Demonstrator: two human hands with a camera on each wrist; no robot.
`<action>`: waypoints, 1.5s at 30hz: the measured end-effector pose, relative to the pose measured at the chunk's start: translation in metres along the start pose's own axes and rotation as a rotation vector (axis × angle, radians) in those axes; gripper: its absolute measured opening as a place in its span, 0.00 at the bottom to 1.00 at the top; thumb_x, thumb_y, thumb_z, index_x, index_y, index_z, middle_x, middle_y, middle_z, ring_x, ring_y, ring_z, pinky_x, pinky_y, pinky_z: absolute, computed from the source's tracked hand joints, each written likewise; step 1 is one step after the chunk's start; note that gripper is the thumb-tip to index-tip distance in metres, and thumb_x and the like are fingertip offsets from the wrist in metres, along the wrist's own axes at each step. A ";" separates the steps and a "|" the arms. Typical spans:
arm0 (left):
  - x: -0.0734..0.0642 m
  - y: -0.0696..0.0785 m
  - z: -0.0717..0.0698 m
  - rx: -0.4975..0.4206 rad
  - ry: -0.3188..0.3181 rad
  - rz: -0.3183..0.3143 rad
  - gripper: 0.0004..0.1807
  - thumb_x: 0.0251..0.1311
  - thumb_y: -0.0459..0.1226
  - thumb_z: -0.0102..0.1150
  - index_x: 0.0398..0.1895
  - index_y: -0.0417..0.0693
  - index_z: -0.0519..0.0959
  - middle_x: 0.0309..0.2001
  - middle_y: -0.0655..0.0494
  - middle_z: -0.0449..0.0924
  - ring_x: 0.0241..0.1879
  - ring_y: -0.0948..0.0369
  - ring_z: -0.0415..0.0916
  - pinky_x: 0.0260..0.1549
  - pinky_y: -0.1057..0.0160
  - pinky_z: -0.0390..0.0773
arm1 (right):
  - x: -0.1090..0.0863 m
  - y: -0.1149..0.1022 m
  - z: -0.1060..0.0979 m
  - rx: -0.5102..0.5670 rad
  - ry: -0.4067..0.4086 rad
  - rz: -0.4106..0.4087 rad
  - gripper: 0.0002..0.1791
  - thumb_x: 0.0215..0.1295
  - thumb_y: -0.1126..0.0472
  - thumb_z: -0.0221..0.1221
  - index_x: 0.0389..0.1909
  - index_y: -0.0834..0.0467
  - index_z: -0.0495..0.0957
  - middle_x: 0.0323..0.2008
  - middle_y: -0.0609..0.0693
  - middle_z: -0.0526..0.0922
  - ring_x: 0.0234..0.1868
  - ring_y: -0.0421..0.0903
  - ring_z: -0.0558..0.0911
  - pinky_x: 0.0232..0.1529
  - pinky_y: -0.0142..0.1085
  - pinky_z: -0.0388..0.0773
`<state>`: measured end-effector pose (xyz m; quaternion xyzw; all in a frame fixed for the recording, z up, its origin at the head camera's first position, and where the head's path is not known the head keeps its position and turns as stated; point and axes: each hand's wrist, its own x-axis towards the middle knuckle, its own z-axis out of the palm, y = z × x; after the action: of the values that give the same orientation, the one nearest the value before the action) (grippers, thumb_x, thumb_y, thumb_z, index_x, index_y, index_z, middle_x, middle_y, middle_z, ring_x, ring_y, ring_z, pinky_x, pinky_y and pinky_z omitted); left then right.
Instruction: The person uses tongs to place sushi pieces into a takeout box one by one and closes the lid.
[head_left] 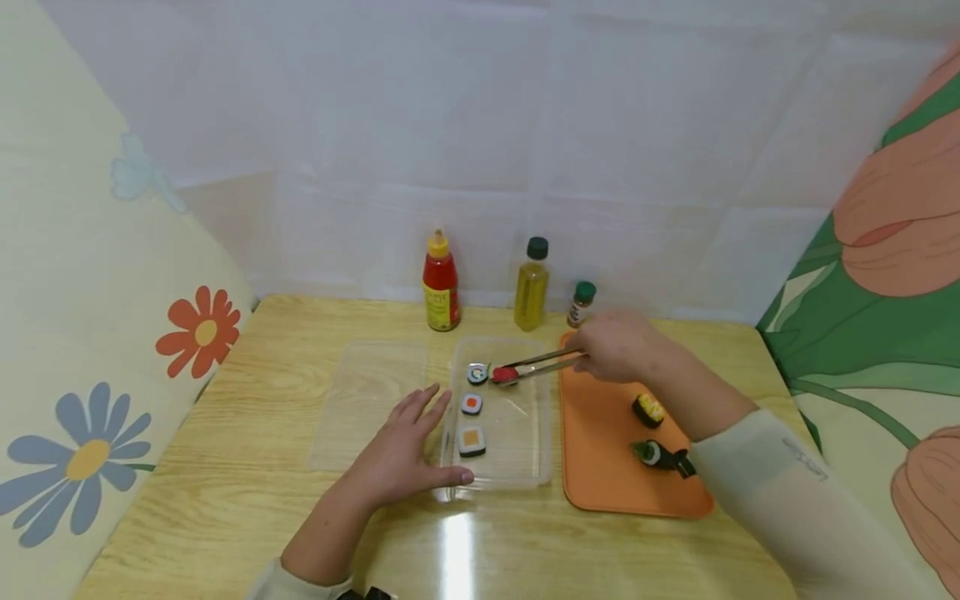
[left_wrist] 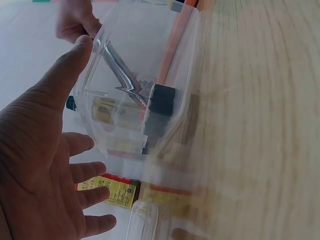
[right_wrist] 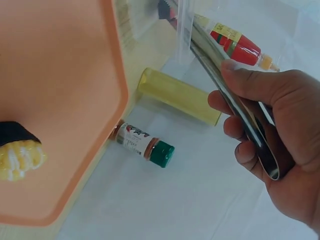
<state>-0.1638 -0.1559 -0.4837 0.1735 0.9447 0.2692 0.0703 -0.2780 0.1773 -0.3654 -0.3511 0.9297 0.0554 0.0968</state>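
My right hand (head_left: 618,346) holds metal tongs (right_wrist: 250,130), its thumb on one arm and its fingers curled round the other. The tongs' tips are at a red-topped sushi piece (head_left: 505,376) inside a clear plastic container (head_left: 513,462), toward its far end. Along the container's left side lie three sushi rolls: one with a coloured swirl (head_left: 477,373), one with a red-orange centre (head_left: 472,403) and a larger one with an orange-yellow centre (head_left: 472,440). My left hand (head_left: 405,454) has its fingers spread beside the container's left wall, thumb at the near left corner.
An orange tray (head_left: 600,475) at the right bears a yellow-topped sushi (head_left: 648,410) and a cone-shaped hand roll (head_left: 656,455). A flat clear lid (head_left: 367,408) lies at the left. Along the back wall stand a red sauce bottle (head_left: 442,287), an oil bottle (head_left: 531,292) and a green-capped spice jar (head_left: 581,304).
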 end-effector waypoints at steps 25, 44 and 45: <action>0.001 0.002 0.000 -0.009 0.002 0.005 0.69 0.43 0.78 0.65 0.83 0.51 0.56 0.82 0.44 0.50 0.80 0.38 0.45 0.67 0.31 0.64 | -0.026 0.017 0.010 0.098 0.123 -0.044 0.15 0.69 0.52 0.69 0.53 0.53 0.88 0.41 0.48 0.90 0.37 0.45 0.87 0.40 0.45 0.85; 0.000 0.000 0.001 -0.013 -0.003 -0.003 0.69 0.44 0.78 0.65 0.84 0.51 0.55 0.82 0.44 0.50 0.79 0.38 0.46 0.67 0.30 0.64 | -0.057 0.027 0.038 0.202 0.232 -0.014 0.23 0.71 0.48 0.67 0.61 0.55 0.84 0.54 0.51 0.88 0.47 0.50 0.88 0.45 0.49 0.85; 0.000 0.000 0.001 -0.014 -0.004 -0.002 0.69 0.44 0.78 0.65 0.84 0.51 0.54 0.82 0.44 0.50 0.79 0.38 0.45 0.67 0.30 0.64 | -0.058 0.027 0.039 0.204 0.244 -0.017 0.23 0.71 0.47 0.66 0.61 0.55 0.84 0.54 0.51 0.88 0.47 0.50 0.88 0.45 0.49 0.85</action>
<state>-0.1637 -0.1553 -0.4849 0.1724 0.9428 0.2755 0.0736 -0.2477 0.2421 -0.3902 -0.3512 0.9324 -0.0832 0.0185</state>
